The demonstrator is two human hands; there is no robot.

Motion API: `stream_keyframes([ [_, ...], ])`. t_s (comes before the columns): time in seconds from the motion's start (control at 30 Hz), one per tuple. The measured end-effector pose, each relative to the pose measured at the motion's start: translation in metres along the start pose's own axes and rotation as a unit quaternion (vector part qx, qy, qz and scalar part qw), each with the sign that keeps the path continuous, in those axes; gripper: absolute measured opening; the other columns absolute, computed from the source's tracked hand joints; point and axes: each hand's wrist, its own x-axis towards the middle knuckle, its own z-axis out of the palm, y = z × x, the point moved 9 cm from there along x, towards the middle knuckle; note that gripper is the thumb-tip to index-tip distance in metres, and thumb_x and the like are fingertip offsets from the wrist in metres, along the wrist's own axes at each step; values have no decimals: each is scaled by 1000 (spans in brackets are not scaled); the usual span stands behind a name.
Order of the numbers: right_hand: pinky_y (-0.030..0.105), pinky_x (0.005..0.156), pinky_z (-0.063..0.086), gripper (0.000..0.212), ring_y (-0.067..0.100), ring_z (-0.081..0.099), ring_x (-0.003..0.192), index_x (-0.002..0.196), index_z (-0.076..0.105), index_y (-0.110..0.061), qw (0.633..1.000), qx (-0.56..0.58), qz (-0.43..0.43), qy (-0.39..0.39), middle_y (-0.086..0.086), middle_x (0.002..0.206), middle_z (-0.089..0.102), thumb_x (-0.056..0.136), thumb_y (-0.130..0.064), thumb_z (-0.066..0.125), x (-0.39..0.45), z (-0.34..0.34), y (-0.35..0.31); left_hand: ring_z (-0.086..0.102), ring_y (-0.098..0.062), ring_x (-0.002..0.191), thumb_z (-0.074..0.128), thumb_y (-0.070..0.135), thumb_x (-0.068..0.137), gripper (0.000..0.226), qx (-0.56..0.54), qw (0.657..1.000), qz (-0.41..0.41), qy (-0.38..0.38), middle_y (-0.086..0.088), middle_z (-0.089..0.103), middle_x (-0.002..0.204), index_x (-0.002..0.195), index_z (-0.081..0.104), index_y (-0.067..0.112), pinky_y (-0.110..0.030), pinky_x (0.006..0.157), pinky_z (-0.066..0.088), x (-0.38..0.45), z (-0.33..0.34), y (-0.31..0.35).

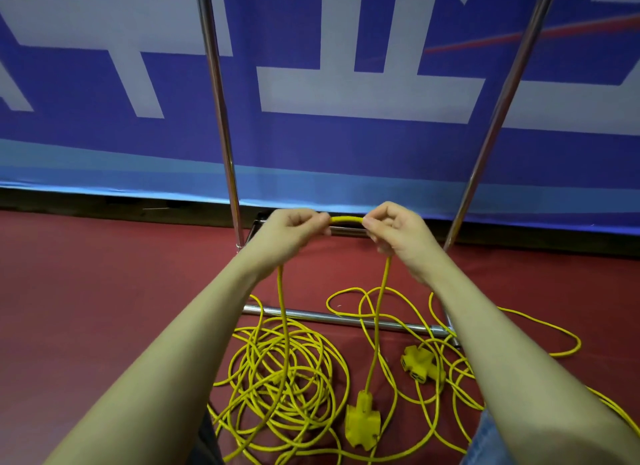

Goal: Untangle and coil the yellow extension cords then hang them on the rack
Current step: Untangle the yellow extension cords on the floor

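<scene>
A blue and white banner (311,135) hung beyond the hands, above the red floor (86,308) where the rack (221,118) stood on two chrome uprights. Below the hands lay thin yellow extension cords (277,378) in tangled loops, with two three-way socket heads (362,423). The left hand (294,232) and right hand (394,232) each pinched one short raised stretch of cord.

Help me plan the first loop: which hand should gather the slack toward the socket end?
Probably the right hand: the cord it grips drops straight to the hanging socket end, while the left hand holds the strand running into the tangled pile.
</scene>
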Motion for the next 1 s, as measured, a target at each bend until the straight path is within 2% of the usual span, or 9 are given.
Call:
stream_keyframes([
  [0.07,17,50,40,21,5,42,46,78,58,-11,999,-6,17,-37,3,59,47,96,-9,49,-3,9,8,29,-7,51,54,32,96,31,-52,997,13,54,12,39,52,70,66,19,-22,50,23,3,-15,5],
  [0.17,22,59,46,26,7,45,53,82,61,-11,996,-36,47,-71,1,62,46,100,-15,42,-8,16,27,26,-9,51,56,36,95,32,-96,993,22,61,10,36,53,69,66,19,-24,50,21,0,-16,9],
  [0.33,24,45,21,17,6,28,44,81,48,-12,997,67,3,27,-5,53,36,98,-8,46,-7,0,-4,25,-9,47,52,31,98,33,-115,990,29,73,0,34,57,72,66,15,-23,46,19,-1,-25,27],
  [0.43,28,46,14,20,7,23,43,78,46,-14,994,94,-29,46,-6,53,34,98,-12,47,-6,-6,-39,27,-7,44,51,30,98,31,-116,988,39,98,7,38,54,77,68,15,-19,42,22,-2,-32,49],
  [0.6,20,42,28,20,11,33,43,77,51,-12,987,112,-86,73,-3,53,48,95,-5,51,-3,-22,-97,32,-4,43,51,25,99,28,-111,983,71,127,6,41,54,76,64,15,-16,42,25,2,-49,101],
  [0.73,20,47,37,20,8,43,47,76,56,-16,983,56,-136,114,-7,52,55,93,-5,56,2,-38,-142,37,-2,46,53,25,98,27,-76,982,112,134,9,45,53,78,67,14,-12,46,30,3,-65,141],
  [0.87,22,56,46,21,8,53,59,77,56,-19,972,6,-179,151,-5,63,58,92,-5,57,5,-50,-174,36,-10,58,57,30,95,23,-22,981,145,128,4,45,60,82,71,19,-20,51,29,1,-75,167],
  [0.93,22,56,48,21,7,54,59,79,55,-19,972,0,-184,144,-2,67,57,92,-3,56,5,-51,-181,38,-6,55,60,29,94,20,-14,977,149,149,7,48,58,82,72,18,-16,50,29,2,-82,178],
  [1.0,22,50,44,15,6,48,49,84,54,-16,980,38,-169,102,0,66,56,95,-5,52,6,-44,-184,44,3,50,62,26,92,17,-17,976,154,151,14,52,55,82,72,16,-9,49,33,3,-84,190],
])
